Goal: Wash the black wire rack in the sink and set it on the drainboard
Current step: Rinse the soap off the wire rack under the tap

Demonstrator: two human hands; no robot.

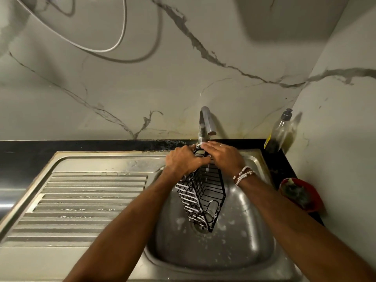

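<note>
The black wire rack (201, 197) stands tilted in the steel sink basin (250, 237), its lower corner over the drain and its top end up under the tap (206, 123). My left hand (183, 160) grips the rack's top end from the left. My right hand (222, 156) lies over the same end from the right, fingers curled onto the wire; a bead bracelet sits on that wrist. White soap foam clings to the rack's left side. The ribbed drainboard (85, 200) lies left of the basin.
A clear dish-soap bottle (279, 133) stands on the black counter at the back right corner. A red bowl (301, 194) with a scrubber sits right of the basin by the wall. Foam spots dot the basin floor. A marble wall rises behind the tap.
</note>
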